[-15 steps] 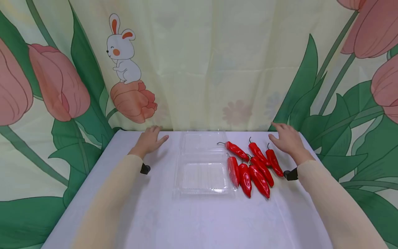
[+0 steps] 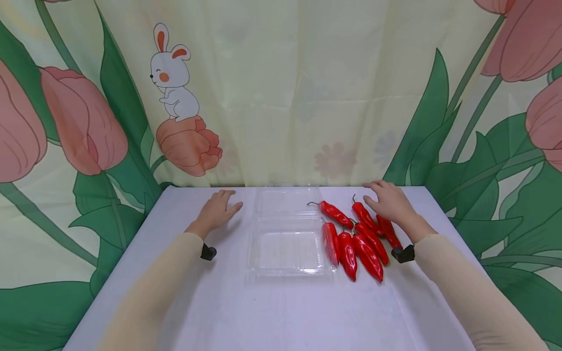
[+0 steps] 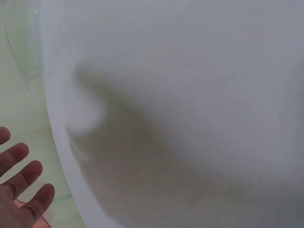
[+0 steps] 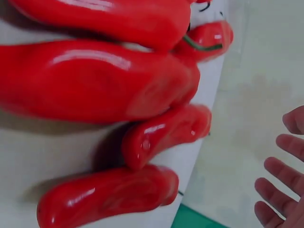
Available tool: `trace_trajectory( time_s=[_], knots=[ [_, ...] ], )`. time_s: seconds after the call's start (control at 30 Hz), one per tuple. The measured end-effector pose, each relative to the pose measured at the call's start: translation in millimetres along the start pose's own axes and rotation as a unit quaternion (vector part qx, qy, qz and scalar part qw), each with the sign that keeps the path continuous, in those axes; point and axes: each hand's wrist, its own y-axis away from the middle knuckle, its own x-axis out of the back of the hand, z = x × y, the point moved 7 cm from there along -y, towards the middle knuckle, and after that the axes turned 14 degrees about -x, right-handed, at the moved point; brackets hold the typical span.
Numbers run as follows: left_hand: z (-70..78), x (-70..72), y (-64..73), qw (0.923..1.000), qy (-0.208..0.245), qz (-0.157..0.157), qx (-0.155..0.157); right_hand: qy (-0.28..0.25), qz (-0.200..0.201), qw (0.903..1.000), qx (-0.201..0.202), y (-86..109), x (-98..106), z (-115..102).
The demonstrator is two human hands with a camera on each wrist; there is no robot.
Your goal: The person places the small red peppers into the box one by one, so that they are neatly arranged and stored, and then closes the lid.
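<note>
Several glossy red chili peppers (image 2: 348, 254) with thin dark stems lie in a loose group right of the middle of the table. Beside them sits a clear plastic clamshell box (image 2: 287, 251), its lid (image 2: 287, 201) folded back toward the curtain. The leftmost pepper overlaps the box's right edge in the head view. My right hand (image 2: 391, 201) hovers over the far right peppers, fingers apart and holding nothing; the right wrist view shows peppers (image 4: 109, 197) close below. Left of the box, my left hand (image 2: 215, 210) hangs above the table with relaxed fingers, casting a shadow.
A white cloth covers the table (image 2: 281, 312). Behind its far edge hangs a pale curtain (image 2: 281, 97) printed with tulips and a rabbit. A dark wrist camera (image 2: 208, 252) shows under the left sleeve, another (image 2: 403, 254) under the right.
My right hand has moved left and slightly nearer, now over the far right peppers. My left hand has shifted slightly right and nearer. The peppers and box lie as before.
</note>
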Motion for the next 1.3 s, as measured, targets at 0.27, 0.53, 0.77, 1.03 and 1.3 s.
trace_trajectory(
  time_s=[0.27,0.53,0.77,1.03,1.3],
  knots=[
    [4.7,-18.2,8.2,0.9993,0.037,-0.005,0.008,-0.019,-0.027,0.9991,0.025,10.6,-8,-25],
    [12.1,-28.1,17.9,0.9923,0.12,0.003,0.03,-0.031,-0.062,0.9972,0.029,16.6,-18,-45],
    [27.4,-32.1,27.6,0.976,0.207,0.048,0.046,-0.046,-0.082,0.9951,0.033,20.8,-34,-57],
    [35.6,-47.9,43.3,0.9287,0.349,0.032,0.122,-0.045,-0.075,0.9953,0.04,24.5,-47,-68],
    [49.1,-56.5,56.9,0.8653,0.475,-0.005,0.161,-0.058,-0.086,0.9944,0.019,23.6,-58,-69]
  ],
)
